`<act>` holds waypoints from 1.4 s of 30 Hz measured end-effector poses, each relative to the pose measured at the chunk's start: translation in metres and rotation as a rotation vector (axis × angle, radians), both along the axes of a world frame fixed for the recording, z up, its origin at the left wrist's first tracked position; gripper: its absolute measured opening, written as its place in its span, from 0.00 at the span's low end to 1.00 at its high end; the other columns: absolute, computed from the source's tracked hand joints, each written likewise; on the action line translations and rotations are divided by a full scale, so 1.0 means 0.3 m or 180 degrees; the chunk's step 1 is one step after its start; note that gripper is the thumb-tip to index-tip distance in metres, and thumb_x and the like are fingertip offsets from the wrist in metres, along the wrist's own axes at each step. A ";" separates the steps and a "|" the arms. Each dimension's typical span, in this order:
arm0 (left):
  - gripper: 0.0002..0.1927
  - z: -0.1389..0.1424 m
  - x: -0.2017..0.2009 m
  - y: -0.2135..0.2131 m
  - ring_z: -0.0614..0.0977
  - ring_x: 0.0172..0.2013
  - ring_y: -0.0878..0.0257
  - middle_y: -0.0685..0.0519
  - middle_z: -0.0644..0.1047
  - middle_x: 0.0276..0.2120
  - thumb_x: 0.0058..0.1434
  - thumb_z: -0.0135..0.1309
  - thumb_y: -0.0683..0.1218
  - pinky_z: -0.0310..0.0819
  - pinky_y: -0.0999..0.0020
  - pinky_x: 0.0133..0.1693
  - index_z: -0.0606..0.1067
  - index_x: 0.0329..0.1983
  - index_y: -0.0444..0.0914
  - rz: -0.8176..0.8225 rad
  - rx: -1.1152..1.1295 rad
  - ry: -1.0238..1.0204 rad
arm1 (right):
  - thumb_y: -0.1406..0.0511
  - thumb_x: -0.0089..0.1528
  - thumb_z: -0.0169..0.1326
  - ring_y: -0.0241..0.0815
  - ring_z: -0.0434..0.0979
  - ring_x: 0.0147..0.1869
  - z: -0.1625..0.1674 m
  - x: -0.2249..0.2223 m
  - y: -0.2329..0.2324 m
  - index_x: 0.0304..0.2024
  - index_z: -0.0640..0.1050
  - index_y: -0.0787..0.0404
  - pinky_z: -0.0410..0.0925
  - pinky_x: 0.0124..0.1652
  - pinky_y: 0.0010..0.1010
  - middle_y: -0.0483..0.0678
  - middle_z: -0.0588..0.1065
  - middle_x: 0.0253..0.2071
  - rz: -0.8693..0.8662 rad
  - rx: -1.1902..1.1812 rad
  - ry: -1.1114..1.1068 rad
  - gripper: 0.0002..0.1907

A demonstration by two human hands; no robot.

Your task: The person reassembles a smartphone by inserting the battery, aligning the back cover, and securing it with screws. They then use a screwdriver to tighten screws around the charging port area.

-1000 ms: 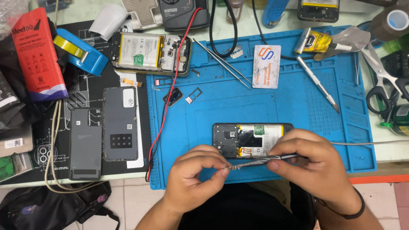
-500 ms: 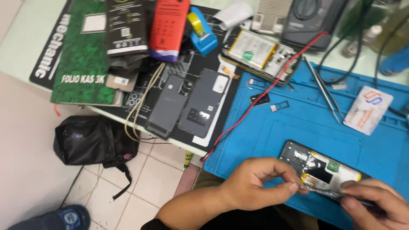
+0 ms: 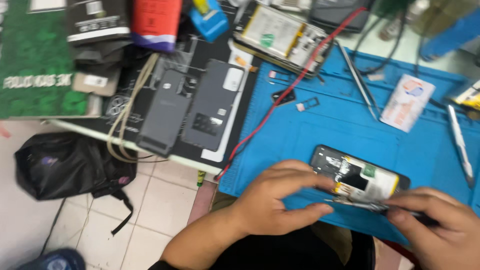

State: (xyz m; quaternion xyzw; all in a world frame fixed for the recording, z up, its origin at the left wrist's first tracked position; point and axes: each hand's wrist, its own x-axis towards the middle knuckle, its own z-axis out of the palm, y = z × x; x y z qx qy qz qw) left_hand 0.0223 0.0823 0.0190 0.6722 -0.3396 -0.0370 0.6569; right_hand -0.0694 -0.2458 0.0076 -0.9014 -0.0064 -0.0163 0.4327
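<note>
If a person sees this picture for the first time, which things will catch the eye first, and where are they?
The big blue mat fills the right half. At its near edge lies an opened phone, with the left hand at its left end and the right hand holding a thin metal tool to it. Left of the mat lie two grey back covers, and a black bag sits on the tiled floor below.

I see a workbench (image 3: 150,150) across the upper frame, blue mat (image 3: 320,125) at right carrying an opened phone (image 3: 360,175), a white card (image 3: 407,102), tweezers (image 3: 362,85), black mat (image 3: 240,125) at centre bearing two grey back covers (image 3: 192,110), tiled floor (image 3: 160,210) lower left under a black bag (image 3: 65,165)
</note>
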 end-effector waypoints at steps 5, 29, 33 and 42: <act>0.55 0.004 0.044 -0.024 0.74 0.62 0.50 0.47 0.79 0.58 0.50 0.74 0.49 0.65 0.58 0.65 0.56 0.75 0.32 0.0447 0.0820 -0.0113 | 0.67 0.54 0.66 0.38 0.78 0.37 0.286 0.112 0.137 0.42 0.85 0.61 0.70 0.36 0.27 0.47 0.79 0.34 -0.0222 -0.1143 0.0212 0.13; 0.58 -0.075 0.037 -0.068 0.76 0.55 0.54 0.53 0.81 0.52 0.49 0.72 0.49 0.64 0.59 0.59 0.51 0.76 0.32 0.0747 0.1480 -0.0439 | 0.65 0.50 0.63 0.48 0.72 0.35 0.374 0.320 0.320 0.34 0.79 0.55 0.67 0.39 0.41 0.44 0.68 0.28 0.1909 -0.1840 -0.0400 0.10; 0.57 -0.076 0.041 -0.065 0.76 0.55 0.54 0.53 0.81 0.52 0.50 0.72 0.49 0.64 0.59 0.59 0.51 0.76 0.32 0.0732 0.1472 -0.0416 | 0.64 0.51 0.63 0.47 0.72 0.36 0.372 0.327 0.329 0.34 0.79 0.53 0.67 0.40 0.40 0.43 0.68 0.29 0.1959 -0.1902 -0.0259 0.09; 0.56 -0.073 0.044 -0.071 0.76 0.55 0.54 0.53 0.81 0.52 0.48 0.71 0.47 0.64 0.57 0.59 0.52 0.76 0.32 0.0763 0.1576 -0.0458 | 0.65 0.50 0.60 0.46 0.73 0.42 0.385 0.348 0.358 0.33 0.74 0.55 0.68 0.42 0.37 0.44 0.71 0.37 0.2468 -0.1886 -0.0062 0.10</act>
